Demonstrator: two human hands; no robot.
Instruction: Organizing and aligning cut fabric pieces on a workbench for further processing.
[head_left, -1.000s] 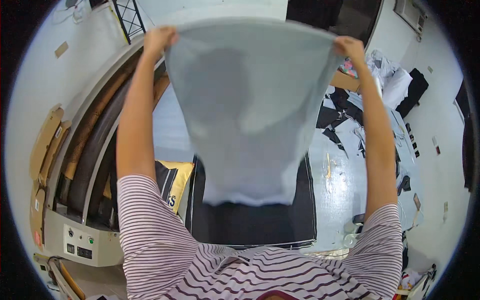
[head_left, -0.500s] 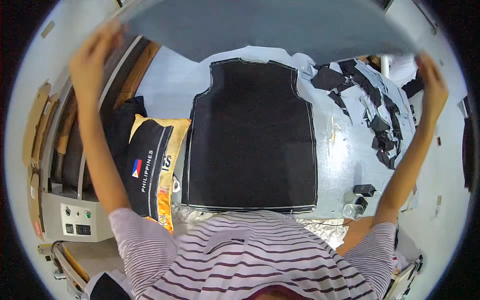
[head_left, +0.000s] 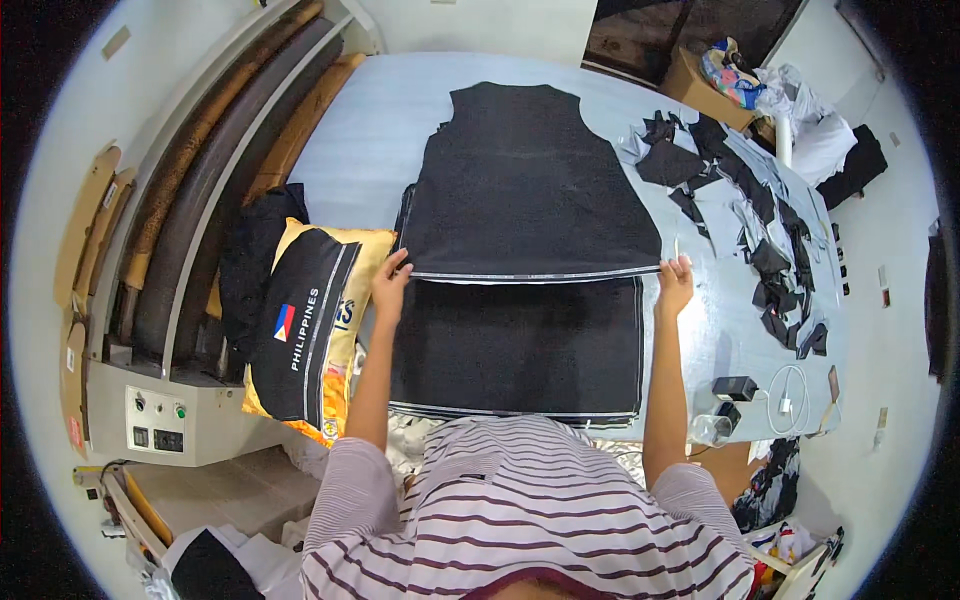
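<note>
A black shirt-shaped fabric panel (head_left: 525, 185) stretches between my hands, its light-edged hem toward me and its neck end away. My left hand (head_left: 391, 284) pinches the hem's left corner. At the right corner, my right hand (head_left: 675, 284) is closed on the same hem. Beneath it lies a neat stack of black fabric panels (head_left: 518, 345), with only the near part showing. Left of the stack is a yellow pillow-shaped bundle (head_left: 378, 238) with a printed black fabric piece (head_left: 300, 320) lying over it.
Black and grey fabric scraps (head_left: 770, 240) are heaped along the table's right side. A black adapter box (head_left: 735, 387), white cable (head_left: 790, 400) and clear cup (head_left: 708, 430) sit at the near right. A machine with long rollers (head_left: 185, 230) runs along the left.
The raised panel has come down and toward me, turning from its grey underside to its black face over the stack. Both hands have lowered and drawn closer together, still holding its corners.
</note>
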